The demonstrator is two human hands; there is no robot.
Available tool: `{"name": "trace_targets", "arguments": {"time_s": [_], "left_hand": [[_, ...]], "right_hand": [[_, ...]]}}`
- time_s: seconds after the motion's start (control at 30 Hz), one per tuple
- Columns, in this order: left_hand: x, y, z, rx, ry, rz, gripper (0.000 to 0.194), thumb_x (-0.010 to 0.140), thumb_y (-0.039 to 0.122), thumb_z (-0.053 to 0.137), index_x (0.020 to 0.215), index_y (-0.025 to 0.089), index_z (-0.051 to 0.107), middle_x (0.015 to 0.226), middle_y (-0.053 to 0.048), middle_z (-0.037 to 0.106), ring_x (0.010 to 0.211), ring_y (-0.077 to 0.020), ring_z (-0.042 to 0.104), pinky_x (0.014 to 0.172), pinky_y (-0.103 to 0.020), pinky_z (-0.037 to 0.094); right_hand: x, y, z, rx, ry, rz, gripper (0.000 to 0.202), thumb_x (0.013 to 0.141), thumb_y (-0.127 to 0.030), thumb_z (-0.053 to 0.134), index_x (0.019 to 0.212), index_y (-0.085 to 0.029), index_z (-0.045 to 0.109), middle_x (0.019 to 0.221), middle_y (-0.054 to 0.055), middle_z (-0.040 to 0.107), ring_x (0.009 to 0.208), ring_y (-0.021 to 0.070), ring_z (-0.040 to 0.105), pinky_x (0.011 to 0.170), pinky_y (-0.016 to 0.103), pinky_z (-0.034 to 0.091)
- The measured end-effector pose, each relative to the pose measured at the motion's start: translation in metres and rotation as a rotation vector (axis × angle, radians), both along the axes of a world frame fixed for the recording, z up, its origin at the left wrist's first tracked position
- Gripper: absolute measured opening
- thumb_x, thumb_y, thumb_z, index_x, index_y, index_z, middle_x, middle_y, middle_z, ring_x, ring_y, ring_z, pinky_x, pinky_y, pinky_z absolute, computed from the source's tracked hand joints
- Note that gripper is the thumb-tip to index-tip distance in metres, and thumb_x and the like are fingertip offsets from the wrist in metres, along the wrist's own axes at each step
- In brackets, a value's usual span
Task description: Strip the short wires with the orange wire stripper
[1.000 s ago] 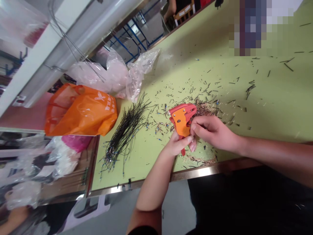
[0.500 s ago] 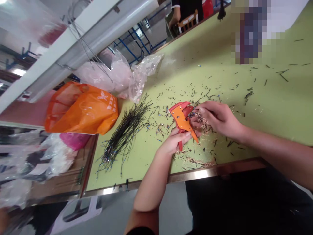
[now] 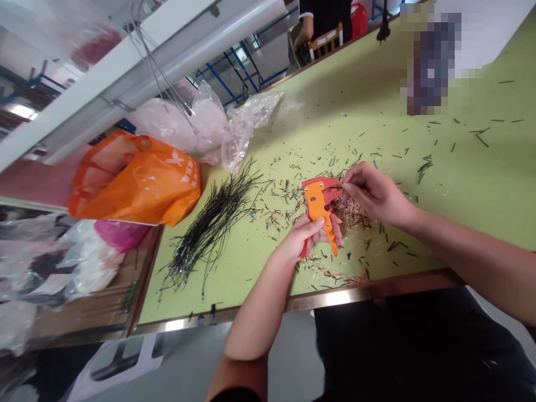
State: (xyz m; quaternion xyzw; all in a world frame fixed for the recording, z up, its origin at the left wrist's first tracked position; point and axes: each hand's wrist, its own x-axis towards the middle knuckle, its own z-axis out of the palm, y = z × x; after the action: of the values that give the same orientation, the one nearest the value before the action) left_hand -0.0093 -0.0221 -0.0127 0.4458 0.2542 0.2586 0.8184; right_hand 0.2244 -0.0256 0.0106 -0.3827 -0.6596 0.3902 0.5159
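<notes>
My left hand (image 3: 307,234) is wrapped round the handles of an orange and red hand tool (image 3: 319,204), its jaws pointing right. At those jaws, my right hand (image 3: 368,190) pinches a short dark wire piece (image 3: 336,186). Copper strands and black wire scraps (image 3: 355,213) lie under and around both hands. To the left of them, a bundle of long black wires (image 3: 213,223) with small blue ends rests on the green table (image 3: 259,285).
An orange bag (image 3: 142,184) and clear plastic bags (image 3: 205,123) stand at the table's left. A white rail (image 3: 104,72) crosses the upper left. A black plug (image 3: 382,30) hangs at the far edge. Beyond it, a person's arm (image 3: 305,30) shows near a wooden chair (image 3: 326,40).
The tool in my left hand has turned more upright and shifted slightly right. My right hand's fingers have moved slightly, staying beside the jaws. The camera view has shifted a little.
</notes>
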Motion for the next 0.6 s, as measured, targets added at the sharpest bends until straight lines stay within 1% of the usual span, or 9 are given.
{"name": "trace_targets", "arguments": {"time_s": [0.1, 0.17, 0.23, 0.3, 0.33, 0.47, 0.53, 0.6], "left_hand": [[0.0012, 0.0000, -0.0005, 0.011, -0.010, -0.016, 0.043, 0.089, 0.054, 0.078, 0.102, 0.013, 0.072, 0.082, -0.005, 0.073, 0.071, -0.0185, 0.074, 0.072, -0.034, 0.063], [0.0011, 0.0000, 0.0004, 0.022, -0.008, -0.028, 0.042, 0.090, 0.053, 0.078, 0.100, 0.013, 0.072, 0.083, -0.005, 0.072, 0.072, -0.0180, 0.074, 0.072, -0.033, 0.063], [0.0010, -0.0004, 0.0016, 0.031, 0.007, -0.037, 0.042, 0.089, 0.053, 0.078, 0.099, 0.013, 0.072, 0.083, -0.004, 0.071, 0.074, -0.0185, 0.074, 0.073, -0.034, 0.063], [0.0011, -0.0011, 0.0023, 0.033, 0.027, -0.036, 0.042, 0.088, 0.054, 0.078, 0.098, 0.013, 0.072, 0.083, -0.004, 0.070, 0.075, -0.0192, 0.074, 0.074, -0.035, 0.063], [0.0012, -0.0014, 0.0024, 0.033, 0.034, -0.033, 0.042, 0.088, 0.054, 0.079, 0.097, 0.013, 0.071, 0.083, -0.004, 0.069, 0.075, -0.0194, 0.074, 0.074, -0.035, 0.063], [0.0018, -0.0019, 0.0009, 0.023, 0.038, -0.038, 0.042, 0.088, 0.054, 0.078, 0.098, 0.014, 0.071, 0.082, -0.004, 0.069, 0.074, -0.0197, 0.074, 0.072, -0.034, 0.062], [0.0017, -0.0015, -0.0003, 0.014, 0.036, -0.050, 0.042, 0.088, 0.054, 0.078, 0.098, 0.014, 0.071, 0.081, -0.004, 0.069, 0.074, -0.0195, 0.073, 0.071, -0.034, 0.062], [0.0014, -0.0008, -0.0016, -0.001, 0.033, -0.060, 0.042, 0.088, 0.054, 0.078, 0.098, 0.014, 0.071, 0.081, -0.004, 0.069, 0.073, -0.0192, 0.072, 0.071, -0.034, 0.062]], "right_hand": [[-0.0004, 0.0013, -0.0035, -0.032, 0.027, 0.018, 0.015, 0.108, -0.038, 0.058, 0.106, -0.025, 0.051, 0.080, 0.001, 0.066, 0.074, 0.0171, 0.067, 0.064, 0.031, 0.049], [0.0000, 0.0019, -0.0048, -0.025, 0.036, 0.029, 0.014, 0.108, -0.037, 0.058, 0.107, -0.025, 0.049, 0.076, -0.001, 0.063, 0.071, 0.0170, 0.065, 0.062, 0.032, 0.048], [0.0006, 0.0022, -0.0053, -0.010, 0.044, 0.040, 0.011, 0.108, -0.034, 0.056, 0.108, -0.025, 0.048, 0.074, -0.002, 0.060, 0.068, 0.0175, 0.063, 0.060, 0.032, 0.048], [0.0014, 0.0017, -0.0049, -0.012, 0.035, 0.035, 0.005, 0.108, -0.027, 0.052, 0.110, -0.025, 0.047, 0.075, -0.002, 0.059, 0.068, 0.0178, 0.061, 0.061, 0.033, 0.048], [0.0019, 0.0013, -0.0043, -0.014, 0.022, 0.029, 0.005, 0.106, -0.022, 0.050, 0.110, -0.025, 0.047, 0.076, -0.001, 0.058, 0.068, 0.0178, 0.060, 0.061, 0.033, 0.047], [0.0042, -0.0002, -0.0009, 0.041, -0.060, 0.027, 0.022, 0.095, -0.007, 0.051, 0.108, -0.024, 0.048, 0.078, -0.002, 0.053, 0.064, 0.0160, 0.051, 0.061, 0.033, 0.043], [0.0057, 0.0001, 0.0005, 0.076, -0.085, 0.023, 0.022, 0.092, -0.005, 0.052, 0.101, -0.024, 0.048, 0.083, 0.000, 0.053, 0.064, 0.0152, 0.049, 0.062, 0.033, 0.042], [0.0072, 0.0009, 0.0016, 0.092, -0.074, 0.007, 0.020, 0.091, -0.006, 0.053, 0.095, -0.024, 0.047, 0.092, 0.002, 0.054, 0.067, 0.0147, 0.050, 0.063, 0.033, 0.042]]}}
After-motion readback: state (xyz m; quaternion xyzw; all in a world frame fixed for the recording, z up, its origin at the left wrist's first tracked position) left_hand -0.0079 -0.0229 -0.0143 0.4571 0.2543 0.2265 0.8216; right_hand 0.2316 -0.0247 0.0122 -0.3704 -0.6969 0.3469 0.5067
